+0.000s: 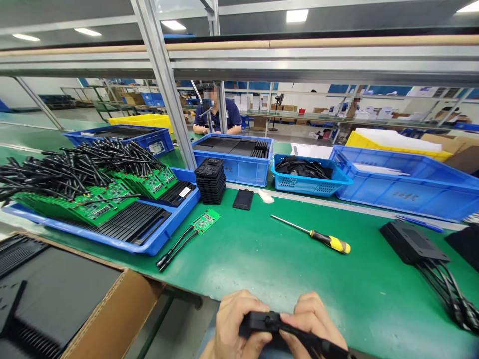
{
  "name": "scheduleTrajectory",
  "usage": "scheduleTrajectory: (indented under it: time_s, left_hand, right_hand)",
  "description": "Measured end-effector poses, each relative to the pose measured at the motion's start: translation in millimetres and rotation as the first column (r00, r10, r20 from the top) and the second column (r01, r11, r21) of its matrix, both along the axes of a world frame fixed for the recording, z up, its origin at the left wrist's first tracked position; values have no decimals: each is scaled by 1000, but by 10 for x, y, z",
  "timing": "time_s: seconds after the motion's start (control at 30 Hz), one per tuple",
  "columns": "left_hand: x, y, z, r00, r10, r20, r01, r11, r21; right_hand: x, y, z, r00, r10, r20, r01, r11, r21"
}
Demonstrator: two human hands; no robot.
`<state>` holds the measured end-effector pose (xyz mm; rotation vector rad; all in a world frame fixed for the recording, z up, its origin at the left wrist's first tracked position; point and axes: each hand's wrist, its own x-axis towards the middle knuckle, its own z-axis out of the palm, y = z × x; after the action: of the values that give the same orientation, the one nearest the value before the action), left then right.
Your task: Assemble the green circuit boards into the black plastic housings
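Observation:
At the table's near edge, my left hand (pixel 237 321) is closed around one end of a black plastic case (pixel 258 320). My right hand (pixel 314 321) pinches the black cable (pixel 312 340) where it leaves the case. The cable runs down to the right. Beyond my hands lies a yellow and black screwdriver (pixel 331 242). A green circuit board (pixel 205 221) with two black leads rests to the left, and a flat black case part (pixel 243 199) lies near a tall stack of black case parts (pixel 210 182).
A blue tray (pixel 149 247) of circuit boards fills the left, above an open cardboard box (pixel 108 319). Blue bins (pixel 243 169) line the back. Finished-looking black cases with cables (pixel 415 244) lie right. A person (pixel 228 114) sits across the table.

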<state>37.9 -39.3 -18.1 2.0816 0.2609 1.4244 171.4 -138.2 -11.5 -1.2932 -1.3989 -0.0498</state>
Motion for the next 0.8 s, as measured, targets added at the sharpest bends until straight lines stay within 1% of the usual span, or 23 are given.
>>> scheduleTrajectory:
  time_s: [0.07,0.13,0.23,0.37,0.43,0.5,0.57,0.6,0.63,0.67,0.7,0.73,0.77,0.8]
  left_hand:
    - [-30,17,21,999,1,-35,-2,1000,-29]
    - [-51,33,35,998,-3,-57,1,999,-39]
    - [-52,33,44,997,-14,-76,11,999,-38]
    - [-25,31,64,995,-14,-104,9,999,-49]
    - [-26,73,78,991,-53,-121,49,998,-33]
    - [-44,154,92,981,-103,-167,104,995,0]
    - [-71,254,107,963,-164,-212,177,983,45]
    - [-83,301,116,958,-182,-222,205,975,85]
    - [-91,338,126,957,-178,-229,215,965,149]
    - [-92,362,138,962,-149,-228,203,950,237]
    - [-83,371,151,972,-92,-218,163,926,339]
    - [-62,363,164,978,-19,-209,111,891,439]
    - [-30,341,177,977,45,-206,71,851,521]
    - [14,306,188,976,86,-202,48,813,581]
  right_hand:
    - [51,-11,-11,995,97,-16,-98,990,-105]
    - [105,-29,-28,984,175,-31,-178,969,-173]
    - [132,-47,-68,980,188,-67,-198,961,-195]
    - [89,-7,-120,979,125,-158,-148,978,-145]
    - [90,42,-124,977,121,-178,-143,983,-117]
    - [135,87,-92,974,163,-156,-171,985,-39]
    - [233,97,-16,963,238,-126,-232,971,60]
    - [299,81,35,956,269,-119,-263,963,64]
    - [374,51,90,950,290,-114,-291,957,9]
    - [452,9,143,950,294,-107,-305,947,-102]
    - [527,-43,189,957,278,-85,-290,928,-234]
    - [590,-99,223,968,249,-42,-247,901,-357]
    - [636,-154,241,974,227,26,-192,875,-445]
    - [658,-203,241,968,228,110,-145,856,-496]
